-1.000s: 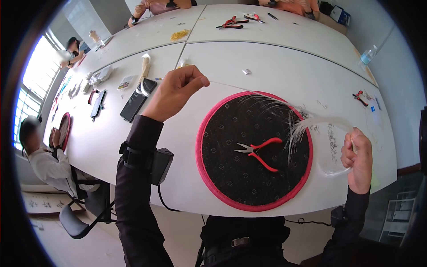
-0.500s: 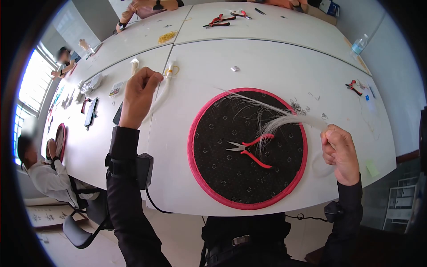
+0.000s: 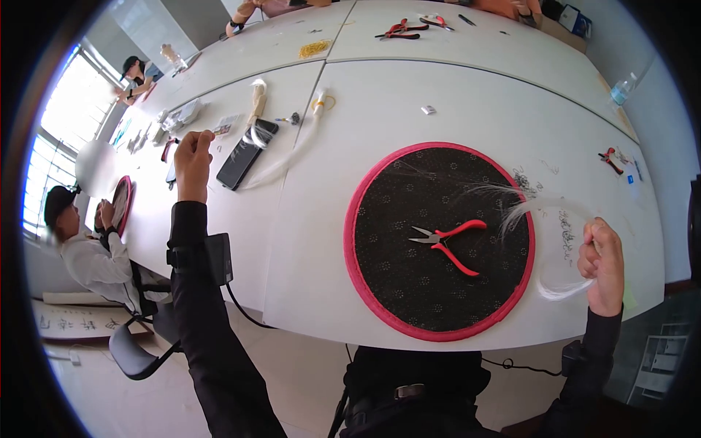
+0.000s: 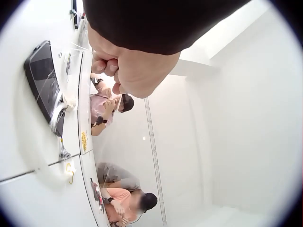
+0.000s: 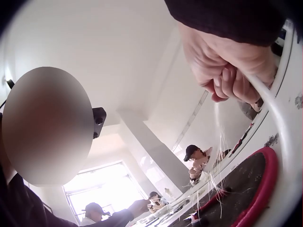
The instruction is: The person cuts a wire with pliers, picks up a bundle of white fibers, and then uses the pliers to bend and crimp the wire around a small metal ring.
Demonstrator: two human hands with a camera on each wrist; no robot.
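My right hand (image 3: 603, 264) is curled round a bundle of fine translucent white strands (image 3: 558, 206) at the table's right side. The loose ends fan out over the right edge of a round black mat (image 3: 409, 292) with a red rim. Raised at the left, my left hand (image 3: 193, 166) pinches thumb and fingertips together; faint thin strands show by its fingers in the left wrist view. Red-handled pliers (image 3: 447, 244) lie on the mat with their handles spread. The right wrist view shows strands hanging below the curled right fingers (image 5: 227, 85).
A dark phone (image 3: 247, 155) with a white bundle across it, and another long strand bundle (image 3: 296, 152), lie left of the mat. Small dark curled pieces lie beyond the mat's right rim. More pliers (image 3: 612, 160) lie far right. Other people sit round the tables.
My left hand has moved left, away from the mat, and the strand that stretched from it towards the right hand's bundle is no longer seen spanning between them. The right hand still grips the bundle.
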